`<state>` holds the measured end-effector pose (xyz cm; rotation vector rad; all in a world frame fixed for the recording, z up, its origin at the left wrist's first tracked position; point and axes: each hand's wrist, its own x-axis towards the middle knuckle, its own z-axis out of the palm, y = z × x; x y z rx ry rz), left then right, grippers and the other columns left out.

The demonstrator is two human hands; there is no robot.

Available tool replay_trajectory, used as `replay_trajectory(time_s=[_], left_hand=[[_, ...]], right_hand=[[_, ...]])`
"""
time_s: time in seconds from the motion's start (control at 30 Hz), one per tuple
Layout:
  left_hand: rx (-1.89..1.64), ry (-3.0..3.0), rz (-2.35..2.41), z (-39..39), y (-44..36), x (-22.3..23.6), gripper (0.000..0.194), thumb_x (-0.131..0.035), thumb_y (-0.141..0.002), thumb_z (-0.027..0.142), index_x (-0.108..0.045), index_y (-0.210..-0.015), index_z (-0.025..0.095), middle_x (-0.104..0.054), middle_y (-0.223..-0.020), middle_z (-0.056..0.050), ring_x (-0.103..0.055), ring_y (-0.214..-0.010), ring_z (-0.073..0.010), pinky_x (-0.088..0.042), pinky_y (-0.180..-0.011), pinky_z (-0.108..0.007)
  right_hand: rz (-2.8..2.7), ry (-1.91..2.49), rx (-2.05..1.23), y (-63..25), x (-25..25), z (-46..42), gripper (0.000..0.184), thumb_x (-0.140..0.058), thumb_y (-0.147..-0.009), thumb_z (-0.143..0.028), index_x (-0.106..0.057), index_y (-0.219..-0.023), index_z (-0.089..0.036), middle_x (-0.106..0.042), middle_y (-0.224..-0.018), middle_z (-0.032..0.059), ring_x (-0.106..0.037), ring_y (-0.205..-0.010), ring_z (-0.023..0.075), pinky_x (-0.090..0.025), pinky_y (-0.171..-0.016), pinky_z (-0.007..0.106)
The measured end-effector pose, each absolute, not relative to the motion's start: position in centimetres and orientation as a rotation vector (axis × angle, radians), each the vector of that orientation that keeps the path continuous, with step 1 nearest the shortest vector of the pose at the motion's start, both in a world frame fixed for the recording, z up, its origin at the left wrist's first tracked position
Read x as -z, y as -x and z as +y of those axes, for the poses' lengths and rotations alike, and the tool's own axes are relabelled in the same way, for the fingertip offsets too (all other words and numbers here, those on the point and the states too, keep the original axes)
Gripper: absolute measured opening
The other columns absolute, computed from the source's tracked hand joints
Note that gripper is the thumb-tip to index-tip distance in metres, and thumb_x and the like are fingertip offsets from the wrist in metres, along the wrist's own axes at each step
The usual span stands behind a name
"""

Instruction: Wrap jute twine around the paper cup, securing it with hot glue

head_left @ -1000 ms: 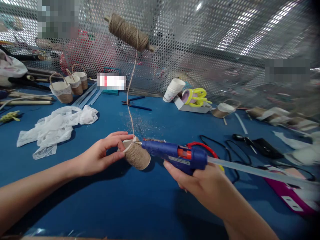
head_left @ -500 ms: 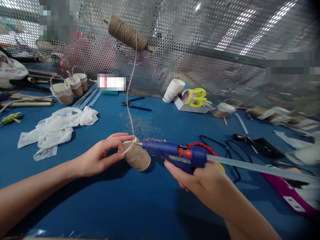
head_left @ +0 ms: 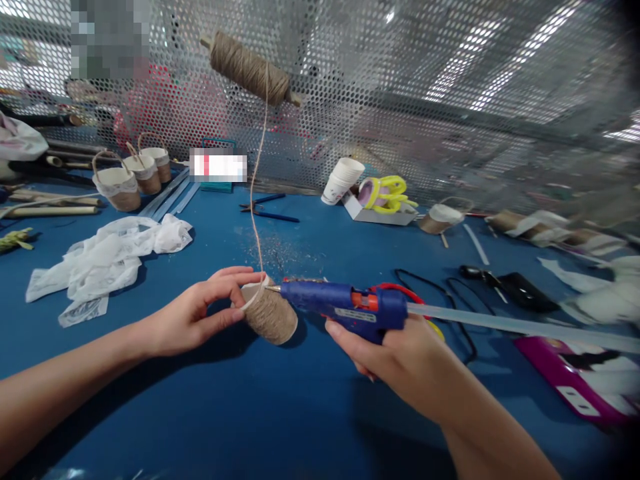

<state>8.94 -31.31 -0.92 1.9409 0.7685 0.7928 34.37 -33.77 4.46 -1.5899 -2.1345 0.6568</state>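
Observation:
A paper cup wrapped in brown twine (head_left: 274,315) lies tilted above the blue table, its white rim toward the left. My left hand (head_left: 210,310) pinches that rim between thumb and fingers. In my right hand (head_left: 395,350) is a blue hot glue gun (head_left: 320,298), with a long clear glue stick (head_left: 500,323) coming out of its back. The metal nozzle is at the twine near the cup's rim; whether it touches is too small to tell. From the cup, a strand of twine (head_left: 257,180) runs up to a twine spool (head_left: 249,69).
Behind the cup lie blue-handled pliers (head_left: 273,208). White lace (head_left: 105,257) is at left, near several small twine baskets (head_left: 120,189). Stacked paper cups (head_left: 343,180) stand at the back. Red-handled scissors (head_left: 400,289), a black cord (head_left: 465,313) and a magenta box (head_left: 565,383) are at right.
The whole view has shifted slightly, so things appear a little farther left. The nozzle stays near the cup's rim, and both hands keep their holds.

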Motion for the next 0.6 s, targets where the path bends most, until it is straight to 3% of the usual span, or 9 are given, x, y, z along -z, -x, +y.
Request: replay_trajectory(time_s=[0.6], left_hand=[[-0.77,-1.943,0.74,-31.26,-8.81,0.78,0.009,-0.045,-0.087,0.018,-0.049,-0.079,0.019,-0.044,-0.136,-0.006,-0.03,-0.131,-0.0238,-0.03,-0.105,-0.045]], right_hand=[[-2.025,1.631,-0.851,-34.28,-4.61,-33.36,0.021,-0.054,-0.073,-0.034,-0.047,-0.056,-0.023,-0.045,-0.035,-0.0072,-0.043,-0.029,0.0093,-0.039,-0.035,0.021]])
